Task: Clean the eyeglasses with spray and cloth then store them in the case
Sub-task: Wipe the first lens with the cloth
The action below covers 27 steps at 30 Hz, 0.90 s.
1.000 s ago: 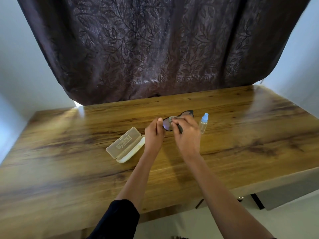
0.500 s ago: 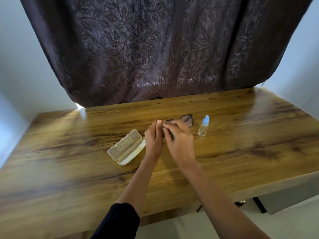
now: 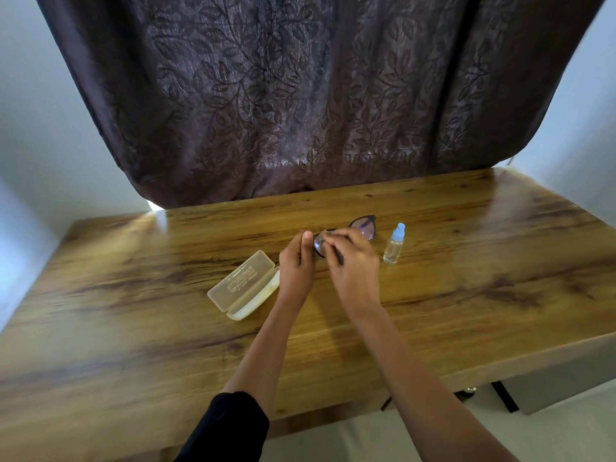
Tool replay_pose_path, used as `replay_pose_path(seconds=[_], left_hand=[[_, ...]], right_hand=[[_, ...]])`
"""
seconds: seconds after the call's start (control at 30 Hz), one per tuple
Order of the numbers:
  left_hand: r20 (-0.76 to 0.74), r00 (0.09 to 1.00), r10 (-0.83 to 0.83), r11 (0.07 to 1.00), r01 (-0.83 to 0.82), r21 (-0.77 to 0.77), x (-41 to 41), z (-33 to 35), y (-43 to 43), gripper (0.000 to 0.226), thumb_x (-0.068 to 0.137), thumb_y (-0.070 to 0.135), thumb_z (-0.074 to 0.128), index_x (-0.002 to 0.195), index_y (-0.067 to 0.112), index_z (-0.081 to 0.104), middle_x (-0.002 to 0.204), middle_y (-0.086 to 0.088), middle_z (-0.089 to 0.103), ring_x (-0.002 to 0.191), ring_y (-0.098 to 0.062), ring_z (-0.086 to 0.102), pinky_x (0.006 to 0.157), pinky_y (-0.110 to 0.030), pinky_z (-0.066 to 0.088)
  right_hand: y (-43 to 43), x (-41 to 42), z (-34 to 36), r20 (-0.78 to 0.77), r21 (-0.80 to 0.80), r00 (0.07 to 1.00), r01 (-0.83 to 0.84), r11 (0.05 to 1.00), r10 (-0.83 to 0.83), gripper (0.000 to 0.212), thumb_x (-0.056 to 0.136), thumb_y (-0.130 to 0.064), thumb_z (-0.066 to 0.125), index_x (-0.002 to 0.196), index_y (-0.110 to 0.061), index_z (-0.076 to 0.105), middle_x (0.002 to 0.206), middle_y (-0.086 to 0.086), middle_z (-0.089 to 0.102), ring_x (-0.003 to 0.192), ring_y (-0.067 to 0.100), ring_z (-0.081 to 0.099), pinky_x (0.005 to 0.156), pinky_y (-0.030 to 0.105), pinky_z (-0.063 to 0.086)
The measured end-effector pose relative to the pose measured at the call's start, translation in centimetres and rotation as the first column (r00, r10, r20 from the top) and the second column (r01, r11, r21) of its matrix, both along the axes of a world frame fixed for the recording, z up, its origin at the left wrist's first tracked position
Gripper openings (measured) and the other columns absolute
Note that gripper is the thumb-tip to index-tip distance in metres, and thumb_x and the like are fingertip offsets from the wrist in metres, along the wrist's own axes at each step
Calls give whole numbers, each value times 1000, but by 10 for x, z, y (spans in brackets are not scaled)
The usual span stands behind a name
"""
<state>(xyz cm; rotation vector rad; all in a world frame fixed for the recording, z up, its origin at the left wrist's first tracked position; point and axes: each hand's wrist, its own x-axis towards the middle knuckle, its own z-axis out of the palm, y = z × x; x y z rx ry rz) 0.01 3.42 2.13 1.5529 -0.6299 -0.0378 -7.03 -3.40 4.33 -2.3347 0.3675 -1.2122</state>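
1. wiping one lens of a pair of dark-framed eyeglasses (image 3: 365,225), a person works over the middle of a glossy wooden surface (image 3: 466,268), seen from above their own forearms.
2. the left hand (image 3: 296,270) steadies the eyeglasses. its fingers (image 3: 306,237) are curled and pinch the outer rim of the nearer lens.
3. the right hand (image 3: 354,261) sits just beside it at 3 o'clock. its fingers (image 3: 333,240) are bunched tight and pinch the face of that same lens.
4. the cloth cannot be made out. it may be hidden under the right fingertips.
5. the eyeglasses are held at the fingertips of both hands, and whether they are lifted off the surface or touch it cannot be told. the free lens juts out at 1 o'clock from the hands.
6. a small clear spray bottle (image 3: 394,245) with a pale blue cap stands upright at 3 o'clock from the hands, near but apart.
7. a translucent case (image 3: 245,285) lies open at 8 o'clock, just beside the left wrist.
8. a dark leaf-patterned curtain (image 3: 300,95) hangs behind at 12 o'clock.
9. judged stage: the rubbing is under way and the storing is not yet done.
10. to do this step well, the left hand should grip only the frame so no fresh prints land on the glass.
11. the right fingertips should rub in small light circles, front and back, before shifting to the free lens.
12. pressing hard could twist the frame at the bridge.
13. an elbow swing toward 3 o'clock could topple the bottle.
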Motion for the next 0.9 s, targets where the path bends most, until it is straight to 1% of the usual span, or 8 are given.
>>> replay_pose_path(seconds=[0.13,0.2,0.3,0.5,0.63,0.7,0.8,0.9], left_hand=[[-18,1000,-16,1000,16,-7,1,-2,0,43,98,34,34,69,3,45,58,3,39,55,-13,32,50,-29,28],[3,1000,-26,1000,26,4,0,1,-2,39,100,28,34,67,13,47,58,6,43,53,-6,36,50,-24,31],[19,1000,-13,1000,13,-1,-2,5,-4,36,101,20,33,68,23,48,58,9,47,53,-2,39,50,-19,33],[14,1000,12,1000,-12,8,-1,5,-7,37,101,19,34,67,6,44,58,0,40,56,-14,34,52,-30,30],[21,1000,3,1000,-3,6,-2,7,-8,36,101,18,33,67,16,47,58,5,45,52,-1,38,50,-18,32],[31,999,13,1000,-13,16,-1,7,-8,36,101,19,33,68,15,47,58,4,45,53,-4,38,50,-21,32],[14,999,41,998,-41,46,4,3,-7,37,101,22,34,66,16,42,57,3,40,54,-10,34,52,-29,29],[-30,999,25,999,-24,25,7,4,-6,37,101,25,33,66,16,42,56,5,38,53,-10,31,50,-27,28]], right_hand=[[-10,-1,4,13,77,994,107,991,-108,15,83,-7,64,95,-2,70,94,8,63,81,14,61,73,22,52],[1,1,5,1,22,998,67,998,-67,15,83,-8,64,95,-2,70,93,8,63,80,14,62,71,18,50],[7,1,6,-21,-8,1000,-17,1000,17,16,85,-8,62,98,-2,69,92,7,64,80,15,62,71,21,52],[-19,3,7,26,122,995,95,988,-99,15,85,-7,61,97,-3,70,92,8,62,78,18,62,70,31,55],[5,2,8,-4,27,1000,3,1000,-3,17,86,-10,60,100,-3,68,94,8,63,81,14,61,72,20,51],[2,1,7,-18,5,999,-31,1000,31,17,86,-8,61,100,-2,68,93,8,63,81,14,62,72,21,52],[-20,4,6,-5,78,999,35,996,-35,16,84,-6,62,97,-2,70,91,8,63,78,17,62,70,28,55],[-22,7,9,13,86,997,77,993,-79,14,83,-6,63,94,-2,70,89,9,62,74,17,62,67,27,54]])
